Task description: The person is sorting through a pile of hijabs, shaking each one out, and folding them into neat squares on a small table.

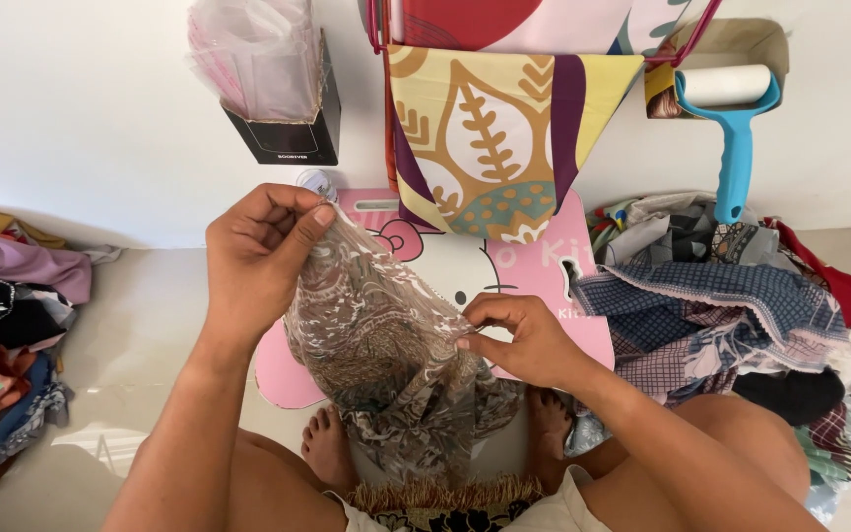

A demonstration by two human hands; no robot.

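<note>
Your left hand (258,258) is a bit left of the middle of the frame. Its fingers are pinched shut on the top corner of a thin brown cloth with swirly patterns (376,335). Your right hand (527,340) is just right of the middle, lower down. Its thumb and fingers are closed tight on the cloth's side edge. The cloth hangs between your two hands, in the middle of the frame, and falls down over your feet (330,448) at the bottom.

Behind the cloth lies a pink board with a cartoon cat (544,271). Above it, at the top middle, hangs a big bright cloth with leaf shapes (485,138) in yellow, purple and tan.

In the upper left a black box (288,133) stands against the white wall, stuffed with clear plastic bags (253,54). In the upper right a blue lint roller (733,128) leans on the wall.

On the right side sits a big pile of checked and patterned cloths (721,315). On the left edge lies another pile of mixed cloths (2,335), pink, black and striped
</note>
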